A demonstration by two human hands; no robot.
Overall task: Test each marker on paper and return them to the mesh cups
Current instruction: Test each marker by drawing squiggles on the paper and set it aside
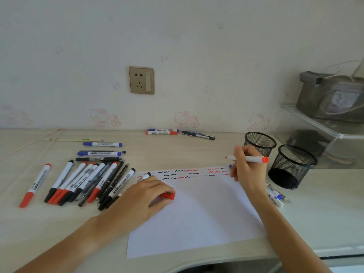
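1. Right hand (pixel 248 168), right of centre: fingers curled round an uncapped red marker (pixel 248 159), held level above the far right corner of the paper, tip pointing left, red end toward the cups.
2. Left hand (pixel 151 194), centre: resting on the paper's left edge, fingers pinching a red cap (pixel 168 195); a black-capped marker (pixel 145 176) shows just beyond the knuckles, contact unclear.
3. Paper (pixel 197 213), white sheet, lower centre: rows of red, blue and black squiggles along its far edge.
4. Two black mesh cups (pixel 259 143) (pixel 293 166), right side, upright, side by side.
5. Marker pile (pixel 88 180), left: red-, black- and blue-capped, lying loose on the desk (pixel 197 152).
6. Markers (pixel 162 132) against the wall, upper centre.
7. Markers (pixel 275 196) at the paper's right edge, below the nearer cup.
8. Wall socket (pixel 141 80), upper centre.
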